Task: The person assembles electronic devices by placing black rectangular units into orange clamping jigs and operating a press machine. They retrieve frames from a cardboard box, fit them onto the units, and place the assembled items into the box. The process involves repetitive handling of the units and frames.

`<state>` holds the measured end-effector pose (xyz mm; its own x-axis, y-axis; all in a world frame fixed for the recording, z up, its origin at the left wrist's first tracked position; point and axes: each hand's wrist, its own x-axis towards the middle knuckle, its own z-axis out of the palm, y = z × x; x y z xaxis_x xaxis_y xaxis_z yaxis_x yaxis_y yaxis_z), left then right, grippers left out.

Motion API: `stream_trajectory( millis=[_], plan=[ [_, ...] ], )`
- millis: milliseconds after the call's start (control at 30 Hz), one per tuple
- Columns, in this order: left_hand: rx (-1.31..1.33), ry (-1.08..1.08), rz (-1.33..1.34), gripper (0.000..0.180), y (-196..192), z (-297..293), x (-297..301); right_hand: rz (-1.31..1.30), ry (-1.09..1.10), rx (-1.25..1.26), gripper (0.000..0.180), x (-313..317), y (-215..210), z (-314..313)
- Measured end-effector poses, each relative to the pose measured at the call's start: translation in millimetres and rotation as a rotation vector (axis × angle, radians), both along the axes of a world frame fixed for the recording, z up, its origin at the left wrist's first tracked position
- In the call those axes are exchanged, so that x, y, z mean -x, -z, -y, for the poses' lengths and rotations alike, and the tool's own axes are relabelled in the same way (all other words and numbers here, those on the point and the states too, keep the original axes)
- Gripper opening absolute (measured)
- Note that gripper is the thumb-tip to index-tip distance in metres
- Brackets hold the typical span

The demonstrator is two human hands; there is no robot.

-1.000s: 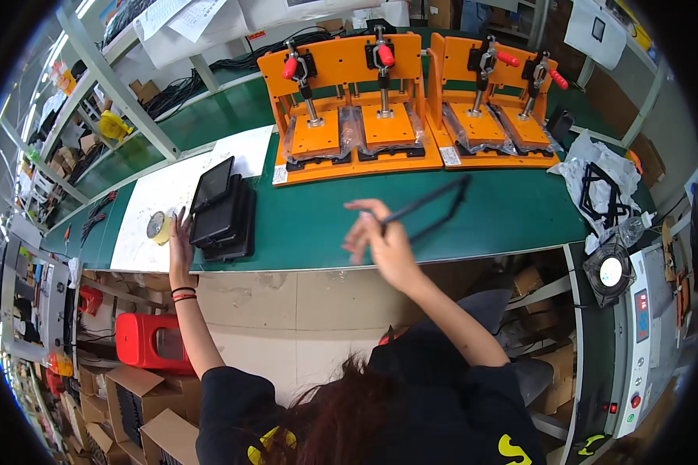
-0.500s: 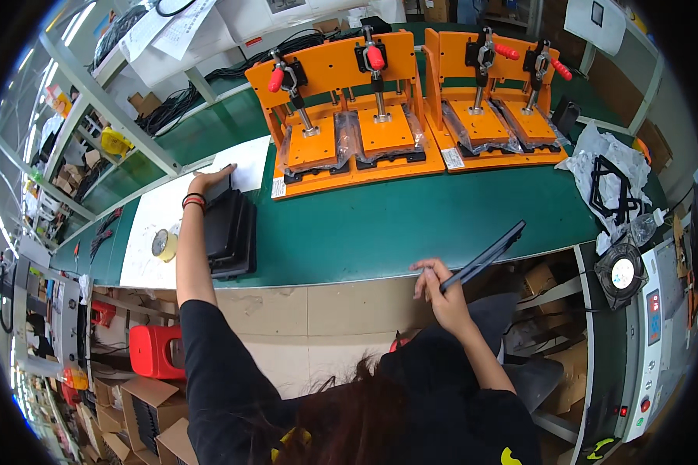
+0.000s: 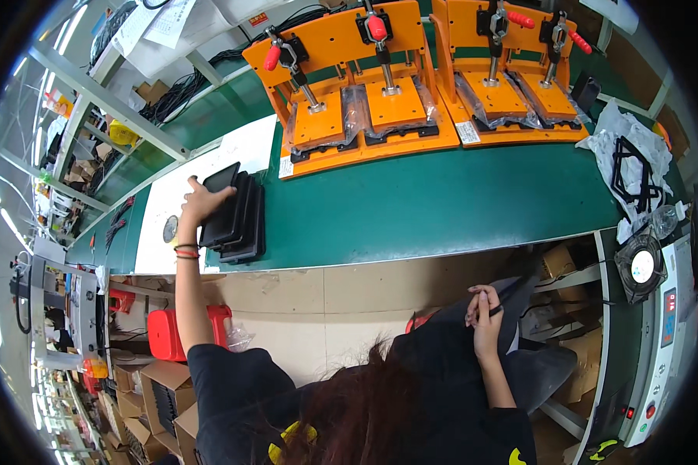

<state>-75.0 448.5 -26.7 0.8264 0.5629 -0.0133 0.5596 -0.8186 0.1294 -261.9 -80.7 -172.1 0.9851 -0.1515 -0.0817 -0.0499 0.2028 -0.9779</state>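
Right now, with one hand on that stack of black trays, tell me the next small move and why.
Probably close the left hand on the top black tray and lift it off the stack. The fingers already lie on its upper edge, it sits tilted above the others, and the right hand is down below the green bench holding a thin black piece.

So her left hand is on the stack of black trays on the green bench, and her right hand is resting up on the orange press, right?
Not quite. In the head view the right hand is down below the bench edge, holding a thin black piece, not on the orange press. The left hand is on the black trays.
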Motion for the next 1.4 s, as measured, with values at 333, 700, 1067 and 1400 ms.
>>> stream_trajectory(
  millis=[333,700,1067,1400],
  plan=[
    [0.013,0.025,0.055,0.125,28.1,-1.9,29.6,-0.001,0.093,0.017,0.026,28.4,15.5,19.2],
    [-0.17,0.393,0.774,0.08,21.1,174.5,72.2,0.406,0.093,0.252,0.02,39.0,-23.4,53.1],
    [1.362,1.609,-0.398,0.044,40.8,625.4,176.5,0.561,0.166,-0.293,0.05,200.0,-94.6,176.9],
    [0.92,2.647,-0.279,0.023,-17.7,775.9,245.1,0.314,1.505,0.627,0.054,344.3,-112.9,220.9]
  ],
)
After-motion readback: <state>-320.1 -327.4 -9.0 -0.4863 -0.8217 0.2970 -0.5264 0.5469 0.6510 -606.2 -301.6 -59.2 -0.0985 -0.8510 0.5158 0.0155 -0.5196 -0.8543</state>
